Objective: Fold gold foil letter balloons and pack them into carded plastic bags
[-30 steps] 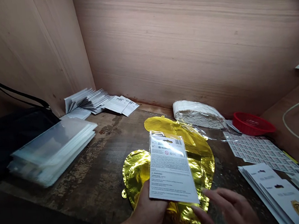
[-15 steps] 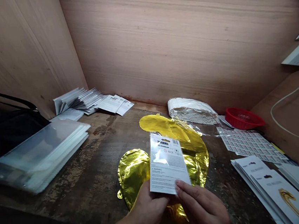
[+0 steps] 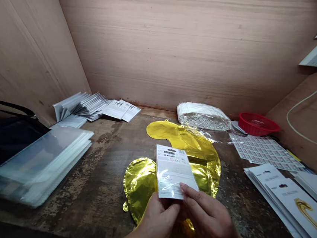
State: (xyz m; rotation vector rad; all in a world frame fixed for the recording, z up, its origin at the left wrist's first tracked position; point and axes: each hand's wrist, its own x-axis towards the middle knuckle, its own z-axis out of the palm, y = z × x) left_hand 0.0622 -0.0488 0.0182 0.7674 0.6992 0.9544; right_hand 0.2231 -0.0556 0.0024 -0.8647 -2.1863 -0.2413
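Between my hands is a white printed card packet (image 3: 174, 170) with a hang hole and a shiny clear cover, its text side facing up. My left hand (image 3: 156, 224) grips its lower left edge, with the fingers partly hidden below it. The fingers of my right hand (image 3: 208, 215) pinch the packet's lower right corner. Beneath the packet and both hands lies a flat gold foil balloon (image 3: 142, 184), curved in shape, its near part covered by my hands.
Clear plastic sleeves (image 3: 44, 156) are stacked at left, with several finished-looking packets (image 3: 87, 105) behind. A white bundle in clear wrap (image 3: 203, 116), a red basket (image 3: 257, 123), a sticker sheet (image 3: 265, 151) and printed cards (image 3: 292, 199) occupy the right side of the worn table (image 3: 108, 150).
The packet has tilted flatter and dropped slightly toward me, still between both hands. Glare on its cover has shifted downward. The balloon stays in place.
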